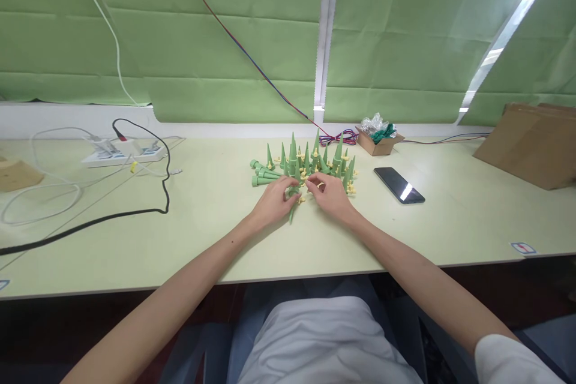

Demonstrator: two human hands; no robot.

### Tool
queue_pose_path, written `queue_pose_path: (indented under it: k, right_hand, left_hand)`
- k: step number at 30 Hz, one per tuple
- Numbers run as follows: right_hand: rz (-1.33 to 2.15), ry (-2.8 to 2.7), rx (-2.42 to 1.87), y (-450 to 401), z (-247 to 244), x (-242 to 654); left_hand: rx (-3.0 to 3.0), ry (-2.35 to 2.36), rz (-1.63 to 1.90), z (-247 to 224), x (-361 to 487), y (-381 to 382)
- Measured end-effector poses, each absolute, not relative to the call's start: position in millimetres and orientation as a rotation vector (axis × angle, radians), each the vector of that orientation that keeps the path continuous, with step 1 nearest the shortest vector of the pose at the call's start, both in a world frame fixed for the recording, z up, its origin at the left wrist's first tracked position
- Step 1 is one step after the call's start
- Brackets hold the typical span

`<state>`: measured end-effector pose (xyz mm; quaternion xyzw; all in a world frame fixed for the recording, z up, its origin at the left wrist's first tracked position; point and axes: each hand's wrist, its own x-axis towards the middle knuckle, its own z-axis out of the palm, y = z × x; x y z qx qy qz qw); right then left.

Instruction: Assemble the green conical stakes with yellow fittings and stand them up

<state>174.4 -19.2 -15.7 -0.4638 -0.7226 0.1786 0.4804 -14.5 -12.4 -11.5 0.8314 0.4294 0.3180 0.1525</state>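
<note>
My left hand [275,199] is closed around a green plastic cone [291,214], whose pointed end sticks out below the fingers toward me. Close beside it, the fingers of my right hand [330,195] are pinched together; what they hold is too small to make out. A small yellow piece [301,199] shows near the left fingertips. Behind both hands, several upright green cones [337,156] stand in a cluster with little yellow pieces around their bases. More green cones [265,176] lie on their sides left of the cluster.
A black phone [399,185] lies on the pale table [202,252] to the right. Farther back is a small cardboard box [380,145] with crumpled plastic inside. A larger cardboard box [524,147] stands far right. A power strip [123,156] and cables [168,192] occupy the left.
</note>
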Motion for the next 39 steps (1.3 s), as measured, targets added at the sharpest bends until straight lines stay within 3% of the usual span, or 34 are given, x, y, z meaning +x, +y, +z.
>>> queue_pose_path:
  k: [9,20,39]
  right_hand:
    - [0.439,-1.743,-1.154,-21.0,-13.8,174.1]
    - [0.457,-1.653,-1.102,-27.2,-6.2,173.8]
    - [0.531,-1.722,-1.057,-26.3,-9.5,172.8]
  left_hand:
    - [2.321,1.203,0.848,-17.2,-16.8,-6.4]
    - [2.119,1.195,1.297,0.3,-12.1,-14.9]
    - [2.18,1.129,1.357,-0.8,-9.8,-18.9]
